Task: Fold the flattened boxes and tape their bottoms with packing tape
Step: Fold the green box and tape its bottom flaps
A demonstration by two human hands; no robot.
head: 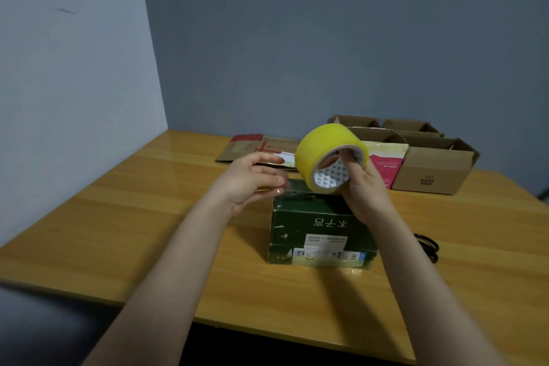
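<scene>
Here, glossy yellow tape roll (323, 151), green cardboard box (320, 235)

Yellow tape roll (322, 151) in right hand (364, 187), above green box (320, 235).

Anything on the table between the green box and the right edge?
Head view: black looped handles, likely scissors, lie on the table right of the green box, partly behind the right forearm.

Both bare forearms reach forward and converge. The left hand (252, 180) stands on edge, fingers loosely extended toward the right hand (367, 192), whose fingers hook through a tape roll (323, 147).
</scene>
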